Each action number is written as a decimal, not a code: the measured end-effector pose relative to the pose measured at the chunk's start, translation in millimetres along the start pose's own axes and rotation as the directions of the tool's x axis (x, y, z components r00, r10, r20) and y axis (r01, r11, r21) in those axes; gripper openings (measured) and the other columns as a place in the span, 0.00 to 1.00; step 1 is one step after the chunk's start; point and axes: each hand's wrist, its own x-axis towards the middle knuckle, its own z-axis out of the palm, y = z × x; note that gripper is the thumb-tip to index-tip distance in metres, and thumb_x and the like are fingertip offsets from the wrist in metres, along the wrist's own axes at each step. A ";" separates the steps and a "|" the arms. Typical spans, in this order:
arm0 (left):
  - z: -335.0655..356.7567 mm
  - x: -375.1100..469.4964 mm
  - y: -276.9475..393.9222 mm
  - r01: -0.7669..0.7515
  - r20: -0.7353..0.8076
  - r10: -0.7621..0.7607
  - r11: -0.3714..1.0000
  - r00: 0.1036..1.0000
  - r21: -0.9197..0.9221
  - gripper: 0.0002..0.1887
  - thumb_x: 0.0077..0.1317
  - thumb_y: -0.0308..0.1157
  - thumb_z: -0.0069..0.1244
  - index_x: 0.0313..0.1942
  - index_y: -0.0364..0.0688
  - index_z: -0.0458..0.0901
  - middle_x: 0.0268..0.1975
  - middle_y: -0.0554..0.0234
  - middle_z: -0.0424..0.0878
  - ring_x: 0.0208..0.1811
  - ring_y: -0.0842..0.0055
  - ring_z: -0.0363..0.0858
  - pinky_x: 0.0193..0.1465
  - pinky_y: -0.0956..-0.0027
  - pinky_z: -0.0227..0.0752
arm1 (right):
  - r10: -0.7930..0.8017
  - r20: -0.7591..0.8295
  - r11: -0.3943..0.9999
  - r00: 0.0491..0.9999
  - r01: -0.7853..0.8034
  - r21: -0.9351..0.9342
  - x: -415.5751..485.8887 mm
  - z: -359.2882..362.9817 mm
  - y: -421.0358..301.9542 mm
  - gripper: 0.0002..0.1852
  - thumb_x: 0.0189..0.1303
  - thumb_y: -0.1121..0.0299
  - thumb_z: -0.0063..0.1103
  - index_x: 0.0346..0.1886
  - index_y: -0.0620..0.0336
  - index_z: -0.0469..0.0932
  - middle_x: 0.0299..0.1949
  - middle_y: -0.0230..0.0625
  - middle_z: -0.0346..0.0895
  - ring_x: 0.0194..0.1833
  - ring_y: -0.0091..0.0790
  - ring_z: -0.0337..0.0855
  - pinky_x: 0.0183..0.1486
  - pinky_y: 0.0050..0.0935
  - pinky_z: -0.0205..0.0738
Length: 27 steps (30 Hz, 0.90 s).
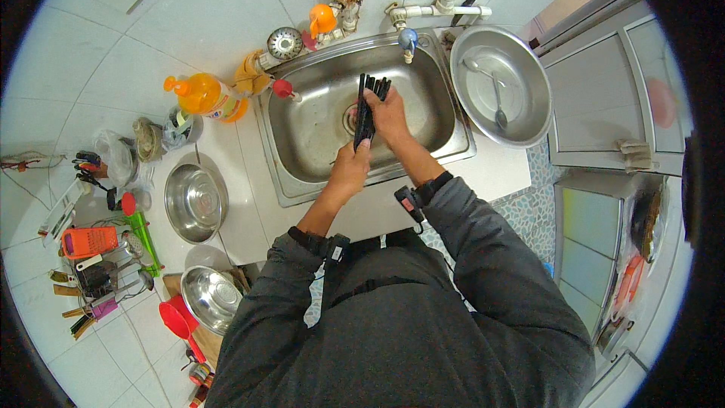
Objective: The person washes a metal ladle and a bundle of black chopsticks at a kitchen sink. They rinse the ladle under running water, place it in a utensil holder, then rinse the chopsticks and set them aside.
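A bundle of black chopsticks [364,116] is held upright over a stainless steel sink [306,150]. My left hand [349,170] grips its lower end near the sink's front edge. Around the upper part my right hand [387,115] is closed, with the tips fanned slightly apart. Beneath the bundle the sink drain [351,119] is partly hidden. Beyond the hands, a tap with a blue handle [408,39] stands at the sink's back edge. To the right, a large metal basin [470,99] holds metal spoons [500,118].
Left of the sink stand an orange detergent bottle [207,96] and a steel bowl [195,204]. Another steel bowl [210,299] and a red ladle [177,320] lie nearer me. A utensil rack with an orange grater [90,242] is at far left. A sink strainer [285,43] sits behind the sink.
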 end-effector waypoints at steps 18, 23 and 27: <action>-21.6 -11.0 4.5 0.260 0.307 -0.216 0.960 0.927 -0.107 0.19 0.76 0.51 0.44 0.40 0.43 0.71 0.20 0.73 0.64 0.14 0.84 0.57 0.15 0.74 0.55 | 0.195 -0.038 0.903 0.980 -0.164 0.396 26.0 -7.4 -14.2 0.14 0.74 0.60 0.54 0.47 0.62 0.76 0.30 0.34 0.75 0.28 0.31 0.79 0.32 0.31 0.80; 6.3 5.0 6.9 -0.188 -0.093 0.297 0.786 0.950 0.590 0.16 0.74 0.40 0.45 0.45 0.33 0.72 0.31 0.37 0.83 0.31 0.44 0.81 0.36 0.47 0.73 | 0.047 -0.222 0.982 0.974 -0.004 0.189 -2.9 20.6 -0.9 0.11 0.77 0.59 0.44 0.46 0.57 0.64 0.27 0.36 0.72 0.21 0.28 0.75 0.20 0.30 0.73; 6.8 -1.5 23.9 -0.149 -0.110 0.361 0.617 0.926 0.773 0.13 0.71 0.33 0.45 0.45 0.30 0.71 0.36 0.28 0.83 0.40 0.39 0.84 0.44 0.41 0.75 | 0.008 -0.202 0.962 0.979 0.047 0.268 -24.2 32.0 6.0 0.13 0.76 0.59 0.44 0.49 0.59 0.65 0.28 0.35 0.71 0.23 0.28 0.76 0.23 0.30 0.74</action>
